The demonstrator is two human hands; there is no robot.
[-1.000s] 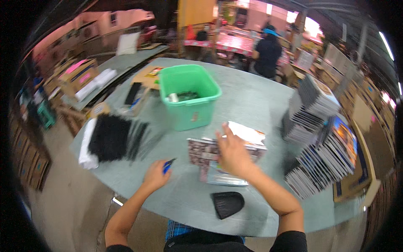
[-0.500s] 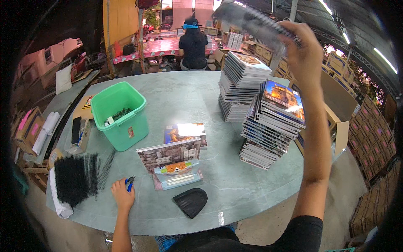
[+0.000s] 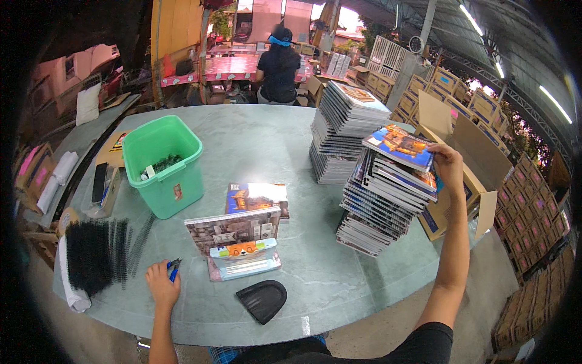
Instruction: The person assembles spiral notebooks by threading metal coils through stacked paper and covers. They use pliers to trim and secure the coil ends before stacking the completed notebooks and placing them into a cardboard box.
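Note:
My left hand [image 3: 161,284] rests on the table near its front left, closed around blue-handled cutting pliers [image 3: 174,270]. On the right, my right hand [image 3: 447,170] grips the edge of a spiral-bound notebook [image 3: 395,144] with a blue and orange cover. That notebook lies slightly askew on top of a tall, uneven stack of notebooks [image 3: 383,203]. Black plastic binding spirals [image 3: 91,255] lie to the left of my left hand. Before me, a grey-brown notebook [image 3: 233,232] leans upright on a holder [image 3: 245,267] with a fox-like picture, and another blue-covered notebook [image 3: 236,195] lies behind it.
A green bin [image 3: 173,185] with black scraps inside stands at the left. Behind the tall stack rises a second notebook stack [image 3: 342,136]. A black rounded object [image 3: 264,301] lies near the front edge. An open carton [image 3: 470,185] is beyond the table's right side. A person [image 3: 279,70] sits far back.
My right hand has come down from high in the air, bringing the notebook onto the stack. My left hand stays by the table's front left with the cutting pliers.

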